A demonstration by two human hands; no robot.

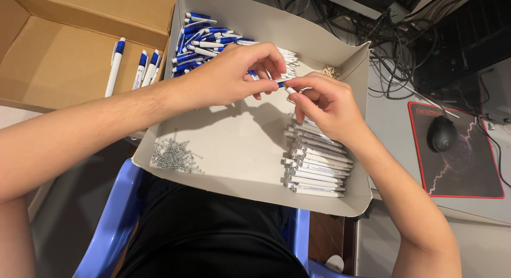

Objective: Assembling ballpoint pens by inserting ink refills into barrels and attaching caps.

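My left hand [234, 75] and my right hand [324, 105] meet over a shallow grey cardboard tray [239, 145]. Between their fingertips sits a small white and blue pen part [285, 88]; the left fingers pinch its blue end and the right fingers hold a white barrel. A heap of blue and white pen pieces [205, 43] lies in the tray's far corner, behind my left hand. A stack of white pen barrels [316, 166] lies below my right hand. A pile of small metal springs [173, 155] rests in the tray's near left corner.
An open brown cardboard box [58, 59] at the left holds several finished blue and white pens [133, 67]. To the right are a black mouse [442, 133] on a red-edged mouse pad [463, 166] and tangled cables [394, 38]. A blue plastic chair [112, 225] is beneath me.
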